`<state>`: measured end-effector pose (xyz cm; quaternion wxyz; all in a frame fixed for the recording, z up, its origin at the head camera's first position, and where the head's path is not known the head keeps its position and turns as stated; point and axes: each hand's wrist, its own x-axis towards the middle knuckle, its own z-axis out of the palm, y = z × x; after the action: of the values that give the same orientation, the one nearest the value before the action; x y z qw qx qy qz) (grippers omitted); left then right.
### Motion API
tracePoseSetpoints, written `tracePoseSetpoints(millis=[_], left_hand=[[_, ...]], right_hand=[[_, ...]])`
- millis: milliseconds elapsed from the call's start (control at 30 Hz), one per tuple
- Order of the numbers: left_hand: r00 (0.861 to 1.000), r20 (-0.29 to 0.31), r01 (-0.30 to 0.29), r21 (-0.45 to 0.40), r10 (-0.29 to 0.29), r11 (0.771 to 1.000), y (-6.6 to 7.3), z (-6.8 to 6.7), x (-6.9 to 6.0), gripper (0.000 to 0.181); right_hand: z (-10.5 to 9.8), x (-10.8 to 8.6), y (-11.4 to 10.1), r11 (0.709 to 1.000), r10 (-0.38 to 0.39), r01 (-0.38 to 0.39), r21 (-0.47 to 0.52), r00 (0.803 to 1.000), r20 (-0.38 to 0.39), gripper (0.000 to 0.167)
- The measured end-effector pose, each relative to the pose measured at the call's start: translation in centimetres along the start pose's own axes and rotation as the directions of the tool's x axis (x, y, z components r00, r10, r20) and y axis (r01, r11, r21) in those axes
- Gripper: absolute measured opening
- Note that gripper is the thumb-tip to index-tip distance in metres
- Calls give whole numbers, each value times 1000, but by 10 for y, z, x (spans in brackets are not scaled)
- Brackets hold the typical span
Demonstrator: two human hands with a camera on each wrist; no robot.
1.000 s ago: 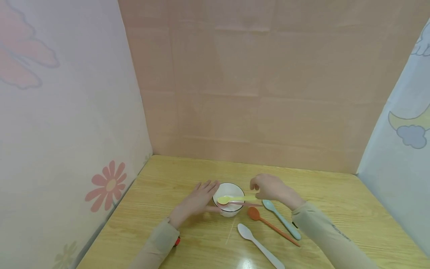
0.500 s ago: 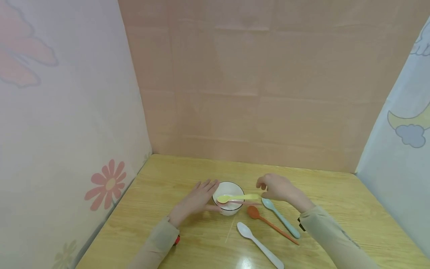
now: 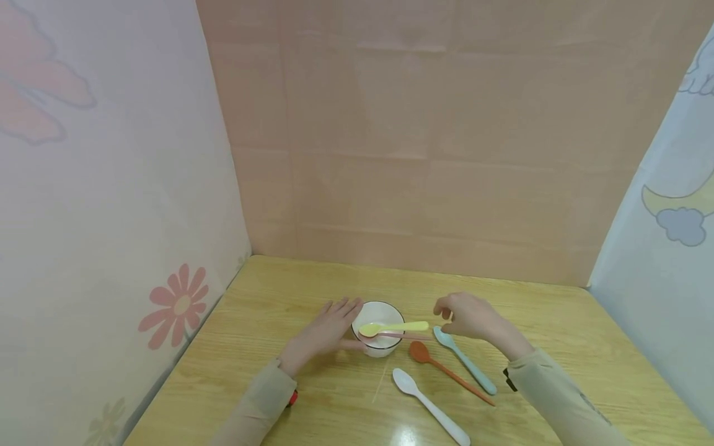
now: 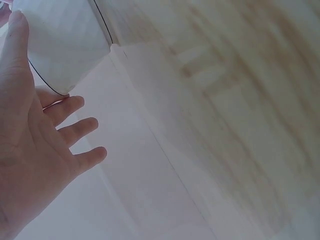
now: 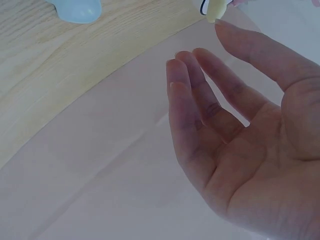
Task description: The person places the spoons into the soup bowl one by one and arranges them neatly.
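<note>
A white bowl [image 3: 377,347] with a dark rim stands on the table. My left hand [image 3: 326,330] holds its left side between thumb and index finger; the other fingers are spread away from it in the left wrist view. A yellow spoon [image 3: 409,326] and a pink spoon [image 3: 409,336] lie in the bowl, handles resting over its right rim. Just right of the yellow handle, my right hand [image 3: 471,317] hovers with loosely bent fingers, holding nothing. Its palm [image 5: 245,170] shows bare in the right wrist view. Under it lies the head of a light blue spoon [image 3: 465,360].
An orange spoon [image 3: 446,371] and a white spoon [image 3: 429,406] lie on the wooden table [image 3: 312,409], right of and nearer than the bowl. A pinkish cloth wall [image 3: 413,155] closes off the back. Patterned cloths hang at left and right.
My right hand has let go of the yellow spoon's handle and moved a little to the right. The yellow spoon now rests on the bowl. My left hand stays on the bowl.
</note>
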<state>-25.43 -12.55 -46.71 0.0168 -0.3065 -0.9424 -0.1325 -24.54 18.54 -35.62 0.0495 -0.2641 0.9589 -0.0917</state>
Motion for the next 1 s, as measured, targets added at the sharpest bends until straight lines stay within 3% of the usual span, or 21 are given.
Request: tracePoseSetpoints(millis=[1000], left_hand=[[1000,6,-7,-5,7,1000,1,-2,-3,100]], right_hand=[[24,-34,29,995,39,-38,94,999,-12,28]])
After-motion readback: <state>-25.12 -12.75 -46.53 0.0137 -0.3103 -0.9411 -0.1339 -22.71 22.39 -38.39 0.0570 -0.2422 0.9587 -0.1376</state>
